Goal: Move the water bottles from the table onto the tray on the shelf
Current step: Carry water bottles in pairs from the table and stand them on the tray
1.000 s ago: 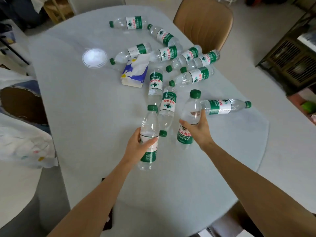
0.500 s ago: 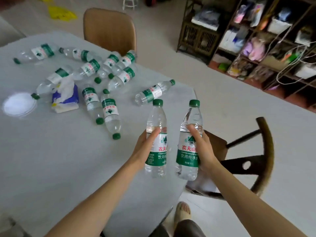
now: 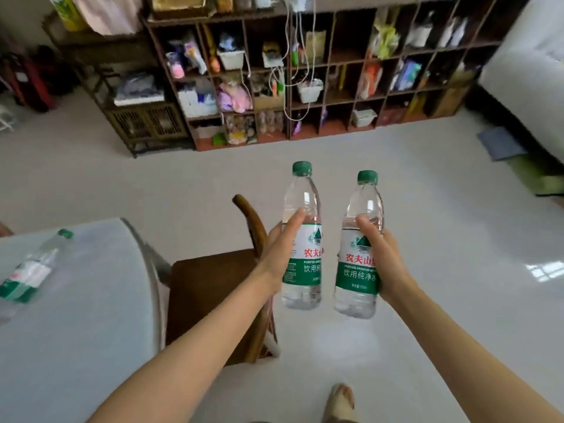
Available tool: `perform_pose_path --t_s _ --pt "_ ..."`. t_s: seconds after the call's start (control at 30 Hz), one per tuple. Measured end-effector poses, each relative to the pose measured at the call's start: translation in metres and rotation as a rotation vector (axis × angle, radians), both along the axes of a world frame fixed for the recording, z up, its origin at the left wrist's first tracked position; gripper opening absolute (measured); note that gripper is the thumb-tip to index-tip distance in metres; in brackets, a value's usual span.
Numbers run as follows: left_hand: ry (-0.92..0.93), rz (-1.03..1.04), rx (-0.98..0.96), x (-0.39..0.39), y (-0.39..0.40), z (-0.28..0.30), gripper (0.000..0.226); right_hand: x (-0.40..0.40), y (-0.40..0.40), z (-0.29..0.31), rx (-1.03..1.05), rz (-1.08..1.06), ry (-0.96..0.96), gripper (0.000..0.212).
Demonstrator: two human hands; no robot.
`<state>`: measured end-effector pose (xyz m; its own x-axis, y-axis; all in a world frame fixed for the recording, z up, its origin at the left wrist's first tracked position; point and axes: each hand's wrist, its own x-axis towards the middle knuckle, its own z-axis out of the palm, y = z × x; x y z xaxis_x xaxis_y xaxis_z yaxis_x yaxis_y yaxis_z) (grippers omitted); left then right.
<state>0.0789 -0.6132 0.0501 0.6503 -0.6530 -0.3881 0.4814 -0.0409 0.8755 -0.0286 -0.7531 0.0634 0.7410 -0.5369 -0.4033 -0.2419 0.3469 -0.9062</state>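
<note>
Two clear water bottles with green caps and green-white labels are held upright in front of me, above the floor. My left hand (image 3: 279, 254) grips the left bottle (image 3: 302, 239) around its label. My right hand (image 3: 386, 261) grips the right bottle (image 3: 358, 264) the same way. A third bottle (image 3: 30, 270) lies on its side on the white table (image 3: 91, 315) at the lower left. A dark wooden shelf unit (image 3: 305, 71) with many full cubbies lines the far wall. I cannot make out a tray on it.
A wooden chair (image 3: 207, 288) stands between the table and my hands, its curved back (image 3: 253, 227) by my left wrist. My sandalled foot (image 3: 341, 401) shows at the bottom. A low dark cabinet (image 3: 146, 117) stands left of the shelf; a white mattress (image 3: 528, 71) far right.
My view has swung right, away from the table and toward the shelf wall. Both bottles stay gripped and have travelled off the table edge, out over the floor beyond the chair.
</note>
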Motion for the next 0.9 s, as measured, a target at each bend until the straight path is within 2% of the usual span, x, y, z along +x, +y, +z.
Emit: perform_pose_path --t_s 0.07,0.1,0.17,0.23,0.37,0.5,0.6,0.67,0.9 --pt "-0.004 -0.06 -0.003 -0.013 -0.068 0.006 0.081 -0.018 -0.063 0.013 -0.035 -0.065 -0.017 0.069" --pt "-0.021 -0.091 -0.006 -0.019 -0.098 0.011 0.075 -0.027 -0.091 0.02 -0.05 -0.099 -0.021 0.069" --pt "-0.035 -0.143 -0.028 -0.027 -0.149 0.019 0.063 -0.042 -0.141 0.031 -0.064 -0.154 -0.042 0.063" --pt "-0.031 -0.194 -0.043 -0.028 -0.195 0.025 0.061 -0.05 -0.184 0.036 -0.058 -0.193 -0.059 0.053" --pt "-0.049 -0.237 -0.041 -0.014 -0.276 0.025 0.053 -0.042 -0.256 0.031 -0.067 -0.259 -0.049 0.052" --pt "-0.086 -0.222 -0.036 0.028 -0.365 0.028 0.052 -0.008 -0.331 0.029 -0.116 -0.273 -0.057 0.035" --pt "-0.113 -0.218 -0.067 0.069 -0.433 0.032 0.059 0.029 -0.391 0.037 -0.172 -0.263 -0.104 0.027" --pt "-0.119 -0.225 -0.072 0.097 -0.478 0.038 0.063 0.057 -0.434 0.045 -0.203 -0.275 -0.112 0.027" --pt "-0.133 -0.268 -0.086 0.182 -0.627 0.07 0.043 0.129 -0.58 0.067 -0.219 -0.333 -0.121 0.037"
